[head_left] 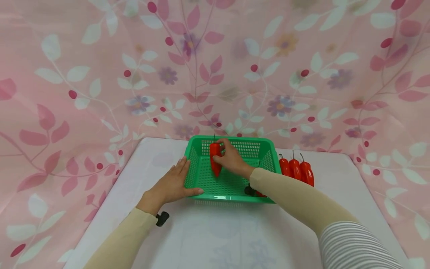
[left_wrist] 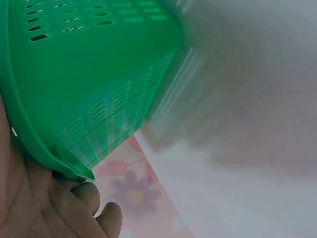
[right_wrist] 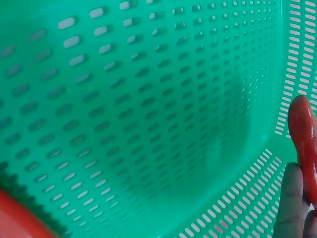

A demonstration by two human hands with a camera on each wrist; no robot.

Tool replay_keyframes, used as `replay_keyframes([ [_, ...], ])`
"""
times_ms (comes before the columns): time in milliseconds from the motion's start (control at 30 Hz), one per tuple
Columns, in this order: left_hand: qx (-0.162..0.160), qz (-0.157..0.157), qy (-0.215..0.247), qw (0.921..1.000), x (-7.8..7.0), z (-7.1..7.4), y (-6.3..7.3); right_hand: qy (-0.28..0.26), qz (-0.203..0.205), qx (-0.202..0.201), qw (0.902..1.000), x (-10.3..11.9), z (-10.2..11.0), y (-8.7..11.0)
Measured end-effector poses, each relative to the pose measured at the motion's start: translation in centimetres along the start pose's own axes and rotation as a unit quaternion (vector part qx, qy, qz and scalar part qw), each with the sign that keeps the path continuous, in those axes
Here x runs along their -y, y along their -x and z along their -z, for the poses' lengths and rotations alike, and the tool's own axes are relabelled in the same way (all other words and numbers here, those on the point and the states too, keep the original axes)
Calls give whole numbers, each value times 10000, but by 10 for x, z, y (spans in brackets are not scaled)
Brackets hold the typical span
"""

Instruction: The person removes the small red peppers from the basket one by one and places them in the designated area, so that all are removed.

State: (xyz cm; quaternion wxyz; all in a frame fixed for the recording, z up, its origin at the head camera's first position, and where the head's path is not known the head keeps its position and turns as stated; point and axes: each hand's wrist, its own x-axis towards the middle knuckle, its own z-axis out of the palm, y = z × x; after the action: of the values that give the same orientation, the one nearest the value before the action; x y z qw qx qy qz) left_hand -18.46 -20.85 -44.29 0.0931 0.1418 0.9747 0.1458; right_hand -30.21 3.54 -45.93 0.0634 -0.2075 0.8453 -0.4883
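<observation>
A red chili pepper (head_left: 215, 168) with a thin dark stem stands upright, tip down, inside the green plastic basket (head_left: 231, 197). My right hand (head_left: 231, 158) pinches it between thumb and fingers, and the right wrist view catches part of this glossy pepper (right_wrist: 303, 126) at its edge. On the basket's left rim rests my left hand (head_left: 171, 185), fingers extended along the side and thumb at the front rim. Another red pepper (head_left: 260, 194) lies in the basket's front right corner, mostly covered by my right forearm; its red side (right_wrist: 20, 218) shows in the right wrist view.
Three more red peppers (head_left: 295, 169) lie side by side on the white table (head_left: 221, 239), just right of the basket. Behind the table hangs a pink floral cloth (head_left: 231, 67). The basket's walls and floor have rows of slots.
</observation>
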Motion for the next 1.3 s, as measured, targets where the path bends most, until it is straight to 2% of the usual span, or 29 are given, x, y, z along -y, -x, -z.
replay_keyframes([
  [267,23,65,105,9999,2,-3,0,-96,-92,-53,9999,1,14,5],
  [500,38,102,175,9998,3,-4,-1,-640,-430,-17,9970,8,27,13],
  [667,54,94,176,9998,2,-4,-1,-1133,-681,13,9912,15,38,18],
  [933,-12,67,97,9999,1,-3,0,-1780,-714,4,9814,21,60,23],
  [1300,35,117,133,9998,1,-4,0,-1949,-789,-194,9774,17,88,31],
])
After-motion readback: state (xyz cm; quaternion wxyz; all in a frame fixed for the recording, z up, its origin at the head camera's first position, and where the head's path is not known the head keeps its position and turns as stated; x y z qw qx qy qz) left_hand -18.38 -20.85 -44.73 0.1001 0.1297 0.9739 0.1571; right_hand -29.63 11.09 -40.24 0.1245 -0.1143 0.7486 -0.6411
